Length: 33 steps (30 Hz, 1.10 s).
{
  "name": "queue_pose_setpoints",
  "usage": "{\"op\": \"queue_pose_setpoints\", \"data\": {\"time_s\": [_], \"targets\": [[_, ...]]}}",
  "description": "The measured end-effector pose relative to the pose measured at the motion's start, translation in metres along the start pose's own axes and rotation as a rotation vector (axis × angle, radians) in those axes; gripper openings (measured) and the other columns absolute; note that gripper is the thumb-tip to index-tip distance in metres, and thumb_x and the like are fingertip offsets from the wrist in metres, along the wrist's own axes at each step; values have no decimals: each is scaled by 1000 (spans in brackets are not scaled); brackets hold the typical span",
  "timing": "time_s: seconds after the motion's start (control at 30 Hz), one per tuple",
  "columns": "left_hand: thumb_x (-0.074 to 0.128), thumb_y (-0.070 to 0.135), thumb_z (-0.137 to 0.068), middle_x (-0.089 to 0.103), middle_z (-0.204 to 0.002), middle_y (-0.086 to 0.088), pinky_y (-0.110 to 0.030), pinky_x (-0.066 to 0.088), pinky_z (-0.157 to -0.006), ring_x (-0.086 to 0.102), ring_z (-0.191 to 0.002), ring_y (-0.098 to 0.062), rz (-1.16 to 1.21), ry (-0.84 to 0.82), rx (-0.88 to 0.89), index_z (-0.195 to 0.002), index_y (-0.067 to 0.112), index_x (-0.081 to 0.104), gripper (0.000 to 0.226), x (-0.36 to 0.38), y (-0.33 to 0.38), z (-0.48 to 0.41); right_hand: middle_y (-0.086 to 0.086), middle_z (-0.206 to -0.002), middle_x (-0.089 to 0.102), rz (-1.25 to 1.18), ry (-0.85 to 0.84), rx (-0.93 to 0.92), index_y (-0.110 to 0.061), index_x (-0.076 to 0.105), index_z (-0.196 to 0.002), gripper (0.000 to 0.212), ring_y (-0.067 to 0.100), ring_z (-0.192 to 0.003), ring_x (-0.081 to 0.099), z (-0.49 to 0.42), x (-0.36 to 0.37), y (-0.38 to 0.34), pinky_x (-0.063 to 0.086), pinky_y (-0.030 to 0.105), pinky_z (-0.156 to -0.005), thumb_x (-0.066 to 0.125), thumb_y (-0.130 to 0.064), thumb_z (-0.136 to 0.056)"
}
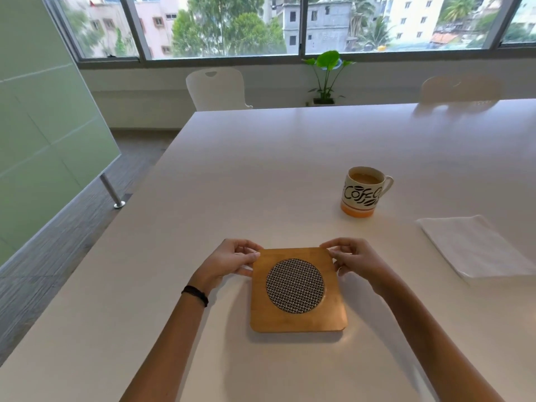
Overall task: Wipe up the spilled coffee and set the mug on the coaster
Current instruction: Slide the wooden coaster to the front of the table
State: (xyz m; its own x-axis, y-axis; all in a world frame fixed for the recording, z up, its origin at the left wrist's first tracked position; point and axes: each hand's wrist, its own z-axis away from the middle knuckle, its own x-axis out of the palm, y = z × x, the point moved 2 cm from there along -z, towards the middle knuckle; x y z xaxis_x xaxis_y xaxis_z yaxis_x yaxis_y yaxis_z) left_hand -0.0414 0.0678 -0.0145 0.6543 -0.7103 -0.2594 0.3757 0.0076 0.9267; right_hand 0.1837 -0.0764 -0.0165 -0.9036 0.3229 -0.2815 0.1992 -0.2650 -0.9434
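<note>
A square wooden coaster (298, 319) with a round woven metal inset lies flat on the white table (232, 184) in front of me. My left hand (232, 261) pinches its far left corner and my right hand (352, 258) pinches its far right corner. A white mug (364, 192) with "Coffee" lettering and an orange base stands upright to the far right of the coaster, filled with light brown coffee, its handle pointing right. A folded white napkin (475, 246) lies flat at the right edge. No spill shows on the table.
The table's left edge runs diagonally from near left to far centre. Two white chairs (217, 88) stand at the far side, with a potted plant (327, 76) under the windows. A frosted glass partition (43, 140) stands at the left.
</note>
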Motion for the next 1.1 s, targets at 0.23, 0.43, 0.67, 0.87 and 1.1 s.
{"op": "queue_pose_setpoints", "data": {"time_s": [0.23, 0.43, 0.67, 0.87, 1.1], "targets": [[62, 7, -86, 64, -92, -14, -21, 57, -60, 66, -71, -13, 4, -3, 36, -98, 9, 66, 13, 16, -2, -8, -2, -61, 63, 9, 74, 24, -17, 70, -92, 18, 2, -47, 57, 1, -10, 10, 49, 15, -45, 54, -8, -90], [61, 7, -86, 63, -91, -10, -21, 58, -59, 68, -70, -12, 32, 43, 75, -92, 15, 66, 11, 24, -6, -5, 11, -79, 69, 94, 79, -20, -26, 68, -90, 24, 9, -58, 59, 1, -11, 11, 51, 19, -54, 53, -8, -90], [60, 7, -87, 62, -95, -14, -21, 58, -60, 66, -77, -18, 0, 69, 95, -98, 11, 65, 13, 30, -6, -6, 11, -85, 70, 150, 115, -50, -21, 69, -97, 21, 8, -60, 60, 2, -14, 14, 51, 18, -54, 54, -7, -90], [63, 12, -86, 65, -88, -7, -19, 55, -56, 61, -62, -14, -151, 120, 170, -100, 12, 66, 14, 28, -6, -6, 7, -84, 69, 188, 136, -66, -18, 68, -99, 21, 10, -62, 59, 4, -11, 14, 52, 23, -59, 54, -5, -89], [63, 10, -85, 64, -83, -5, -21, 54, -55, 57, -52, -10, -187, 143, 220, -98, 14, 67, 14, 29, -7, -4, -2, -78, 67, 190, 208, -84, -18, 69, -94, 20, 10, -68, 62, 4, -13, 15, 49, 14, -55, 57, -4, -88]]}}
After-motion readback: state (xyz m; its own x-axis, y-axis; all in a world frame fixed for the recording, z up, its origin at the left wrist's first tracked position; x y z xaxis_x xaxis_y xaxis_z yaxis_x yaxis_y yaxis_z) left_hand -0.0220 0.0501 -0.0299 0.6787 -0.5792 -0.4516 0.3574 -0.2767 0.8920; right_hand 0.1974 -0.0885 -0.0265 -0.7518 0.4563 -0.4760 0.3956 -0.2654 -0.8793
